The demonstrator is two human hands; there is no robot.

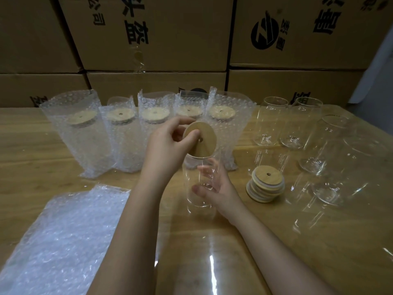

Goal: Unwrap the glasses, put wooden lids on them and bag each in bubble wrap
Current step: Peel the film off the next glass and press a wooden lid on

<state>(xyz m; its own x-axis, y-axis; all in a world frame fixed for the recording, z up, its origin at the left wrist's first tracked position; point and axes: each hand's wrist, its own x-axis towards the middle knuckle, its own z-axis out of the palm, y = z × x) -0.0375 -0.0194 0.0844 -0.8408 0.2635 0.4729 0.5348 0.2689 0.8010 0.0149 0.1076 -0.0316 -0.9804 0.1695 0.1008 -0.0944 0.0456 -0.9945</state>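
Cardboard cartons [148, 39] backed the wooden surface [276, 241]. At centre, the right hand [214, 186] gripped an upright glass [198, 201], fingers curled round its wall. Directly above its mouth, the left hand [168, 145] pinched a wooden lid [202, 141], tilted, lower edge at the rim, not yet seated.

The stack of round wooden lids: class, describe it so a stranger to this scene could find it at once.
Start at the wooden table before the stacked brown cardboard boxes. Right of the person's right hand, in front of the bare clear glasses, lies the stack of round wooden lids. It alone is a loose pile on the tabletop; every other lid is single.
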